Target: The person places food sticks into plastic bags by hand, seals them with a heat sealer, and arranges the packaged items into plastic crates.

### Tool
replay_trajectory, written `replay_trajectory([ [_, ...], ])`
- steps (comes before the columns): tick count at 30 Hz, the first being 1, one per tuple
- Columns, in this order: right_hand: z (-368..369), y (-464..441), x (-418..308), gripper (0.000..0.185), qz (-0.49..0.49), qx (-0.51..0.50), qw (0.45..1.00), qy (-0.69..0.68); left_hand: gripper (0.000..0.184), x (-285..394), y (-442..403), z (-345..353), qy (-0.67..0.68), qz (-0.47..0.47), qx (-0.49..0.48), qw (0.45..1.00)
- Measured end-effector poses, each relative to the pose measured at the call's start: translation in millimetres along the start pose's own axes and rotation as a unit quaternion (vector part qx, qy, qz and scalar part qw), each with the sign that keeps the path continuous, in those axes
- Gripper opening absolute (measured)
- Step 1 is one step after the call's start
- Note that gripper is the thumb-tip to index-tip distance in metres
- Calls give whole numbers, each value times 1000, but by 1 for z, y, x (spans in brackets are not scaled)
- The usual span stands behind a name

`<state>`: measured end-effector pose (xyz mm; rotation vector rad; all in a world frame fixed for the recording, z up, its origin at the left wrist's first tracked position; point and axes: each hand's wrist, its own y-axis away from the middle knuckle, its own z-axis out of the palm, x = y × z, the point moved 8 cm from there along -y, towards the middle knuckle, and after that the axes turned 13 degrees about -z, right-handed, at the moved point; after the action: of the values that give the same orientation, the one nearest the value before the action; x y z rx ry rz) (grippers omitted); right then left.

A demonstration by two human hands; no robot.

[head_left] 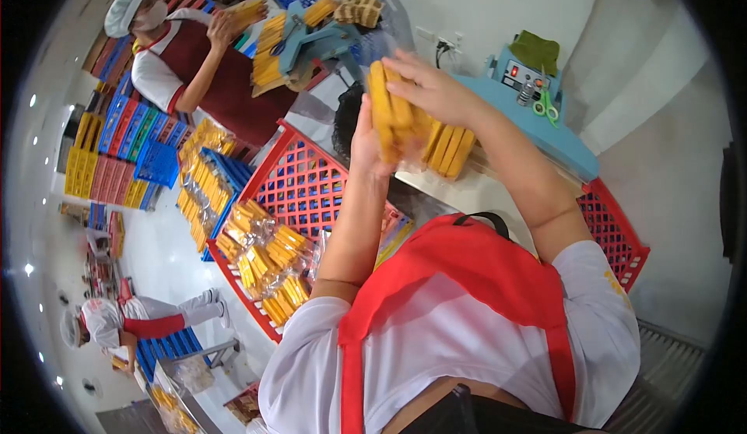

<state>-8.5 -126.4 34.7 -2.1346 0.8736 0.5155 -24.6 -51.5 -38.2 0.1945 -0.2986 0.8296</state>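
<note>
A clear plastic pack of yellow bread-like sticks [380, 107] is held up between my two hands. My left hand [367, 144] supports it from the left and below, fingers wrapped around its side. Across its upper right side lies my right hand [428, 87], fingers bent over the sticks. The lower part of the pack is blurred. Just behind and to the right, more yellow sticks [450, 150] lie side by side on the pale work surface.
A red crate [299, 181] at left holds several packs [272, 259]. The blue machine [537, 122] at right carries green scissors [546, 108] and a green cloth [534, 51]. A co-worker [214, 76] handles sticks at upper left; another person [124, 317] stands farther off.
</note>
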Motion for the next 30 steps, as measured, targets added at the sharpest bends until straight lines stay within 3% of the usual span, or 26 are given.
replay_trajectory([
  [2,-25,33,-14,55,-19,40,999,-16,44,11,10,29,-238,180,75,951],
  [3,-39,51,-23,57,-46,77,995,-34,57,2,5,41,-287,177,51,940],
  [4,-45,71,-22,57,-30,88,995,-20,57,-12,-3,42,-284,158,38,945],
  [6,-63,118,-16,55,7,191,982,8,57,-46,-17,56,-463,167,27,870],
  [8,-69,165,5,54,58,245,968,17,59,-84,-34,56,-504,110,-3,856],
  [10,-67,211,28,52,97,314,944,13,59,-127,-49,41,-533,-7,-14,846],
  [12,-62,246,42,50,147,331,930,55,56,-156,-63,19,-576,-38,-27,816],
  [14,-54,270,53,48,188,344,915,93,53,-170,-68,18,-705,49,-21,707],
  [16,-50,285,59,40,216,378,894,101,51,-184,-74,3,-725,48,-49,686],
  [17,-51,289,58,40,221,386,890,105,48,-185,-72,2,-755,77,-48,649],
  [18,-56,285,50,36,221,374,890,136,45,-185,-69,3,-783,106,-46,611],
  [21,-73,276,36,29,243,335,890,191,35,-181,-61,27,-812,118,-46,569],
  [26,-73,279,34,21,316,274,881,222,26,-173,-65,23,-790,72,3,608],
  [28,-74,285,35,17,251,387,872,166,23,-174,-67,14,-787,76,11,612],
  [29,-72,288,37,17,251,382,874,165,19,-175,-70,-4,-676,4,37,736],
  [30,-66,293,47,15,268,413,870,22,15,-179,-71,-20,-542,-67,62,835],
])
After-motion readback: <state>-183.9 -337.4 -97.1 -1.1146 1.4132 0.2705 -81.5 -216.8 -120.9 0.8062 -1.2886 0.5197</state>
